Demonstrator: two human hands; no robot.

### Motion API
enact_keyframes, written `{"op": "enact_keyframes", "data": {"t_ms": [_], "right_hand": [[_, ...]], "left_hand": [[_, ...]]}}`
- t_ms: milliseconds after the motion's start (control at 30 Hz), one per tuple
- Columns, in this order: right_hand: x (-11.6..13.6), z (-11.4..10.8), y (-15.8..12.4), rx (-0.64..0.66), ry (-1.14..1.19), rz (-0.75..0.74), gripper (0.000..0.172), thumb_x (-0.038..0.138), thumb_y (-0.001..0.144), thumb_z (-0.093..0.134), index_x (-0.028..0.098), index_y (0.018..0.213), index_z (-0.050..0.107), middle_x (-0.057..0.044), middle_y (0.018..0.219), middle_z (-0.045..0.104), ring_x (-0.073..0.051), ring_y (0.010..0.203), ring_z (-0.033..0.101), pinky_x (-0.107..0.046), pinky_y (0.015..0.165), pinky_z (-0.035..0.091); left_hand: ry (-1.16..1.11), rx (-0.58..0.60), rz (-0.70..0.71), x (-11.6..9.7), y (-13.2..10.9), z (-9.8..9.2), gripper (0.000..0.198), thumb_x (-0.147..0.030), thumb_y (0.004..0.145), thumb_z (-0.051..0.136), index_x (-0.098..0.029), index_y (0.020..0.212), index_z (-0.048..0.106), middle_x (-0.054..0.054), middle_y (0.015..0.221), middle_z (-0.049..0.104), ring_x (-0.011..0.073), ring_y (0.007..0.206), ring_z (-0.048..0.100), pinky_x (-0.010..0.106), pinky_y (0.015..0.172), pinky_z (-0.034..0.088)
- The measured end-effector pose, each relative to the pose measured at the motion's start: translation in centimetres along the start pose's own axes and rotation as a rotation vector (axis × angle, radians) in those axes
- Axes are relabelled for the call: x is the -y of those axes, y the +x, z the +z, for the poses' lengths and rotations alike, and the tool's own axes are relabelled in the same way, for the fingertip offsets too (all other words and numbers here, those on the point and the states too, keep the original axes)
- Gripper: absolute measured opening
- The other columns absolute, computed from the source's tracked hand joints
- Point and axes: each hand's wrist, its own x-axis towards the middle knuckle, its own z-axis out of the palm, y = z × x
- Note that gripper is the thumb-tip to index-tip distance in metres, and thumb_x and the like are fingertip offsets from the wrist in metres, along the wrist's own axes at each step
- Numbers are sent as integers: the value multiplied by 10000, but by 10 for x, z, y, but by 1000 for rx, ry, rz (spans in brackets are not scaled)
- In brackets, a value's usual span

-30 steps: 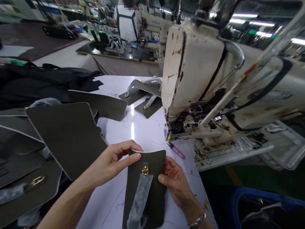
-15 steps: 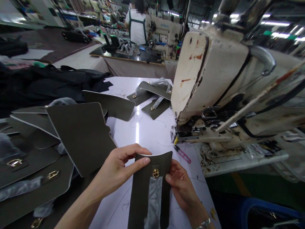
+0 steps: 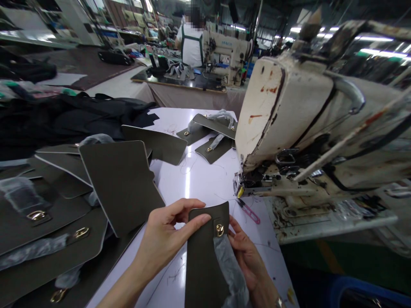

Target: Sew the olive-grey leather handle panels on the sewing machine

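An olive-grey bag panel (image 3: 201, 261) with a gold ring fitting (image 3: 219, 230) and a plastic-wrapped handle (image 3: 231, 269) is held up before me. My left hand (image 3: 175, 231) pinches its top edge, thumb in front and fingers behind. At the panel's right side is my right hand (image 3: 245, 250), its fingers curled partly behind the edge and the wrapped handle. To the left lies a pile of similar panels (image 3: 117, 184), some bearing gold fittings and wrapped handles. A pink thread snipper (image 3: 249, 211) rests on the white table (image 3: 205, 184), beyond my right hand.
A worn white sewing machine (image 3: 285, 107) stands at the right of the table. More panels (image 3: 215, 149) lie at the back, and dark fabric (image 3: 70, 115) is heaped at the left. Farther off, a person (image 3: 192, 45) is at another machine. A blue bin (image 3: 359, 286) sits low right.
The panel has turned, and its handle now hangs toward the right instead of straight down. My right hand has slid slightly farther behind the edge. The whole view has shifted a little.
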Motion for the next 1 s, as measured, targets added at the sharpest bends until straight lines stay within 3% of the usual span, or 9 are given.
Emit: {"op": "enact_keyframes", "data": {"t_ms": [300,433,533,700,800,900,1000], "right_hand": [[4,0,-4,-12,-5,-24,519,121,777,788,256,1256,640,-44,1178,711,-225,1076,681,-419,994,503],[7,2,-6,-27,-37,-43,511,120,774,786,250,1252,659,-41,1153,725,-214,1045,690,-395,986,505],[11,8,-8,-43,-86,-59,485,132,754,798,219,1219,692,-52,1113,740,-212,990,701,-376,948,525],[15,30,-11,-172,-149,-154,432,167,655,877,159,1068,753,-65,977,767,-207,834,714,-363,859,560],[15,43,-9,-216,-178,-237,430,214,633,905,149,1034,763,-76,947,776,-207,815,716,-365,844,563],[13,50,-5,-283,-226,-302,436,237,599,930,132,990,769,-91,927,781,-195,813,717,-331,822,560],[11,51,-3,-339,-238,-284,467,257,553,952,133,962,763,-79,855,780,-180,733,708,-312,737,565]], "left_hand": [[-8,-22,-98,14,-5,-1,277,-425,797,763,-197,952,739,-28,625,617,89,535,499,213,516,377],[-245,63,-279,12,-2,-2,331,-463,822,728,-175,984,731,49,822,729,148,703,633,224,606,465],[-410,158,-402,16,4,-3,347,-466,821,735,-162,986,724,60,859,735,149,756,642,211,647,486],[-682,85,-572,31,7,6,298,-441,821,748,-179,947,682,-15,749,658,68,603,543,149,552,445],[-861,144,-673,33,-4,18,354,-442,861,698,-263,1160,633,-3,936,713,93,687,619,183,621,517],[-880,187,-739,32,-20,29,451,-485,872,665,-270,1260,590,46,1123,715,164,889,687,248,764,565],[-699,40,-702,35,-26,34,531,-530,843,682,-275,1291,557,55,1267,656,190,1031,666,259,836,548]]}}
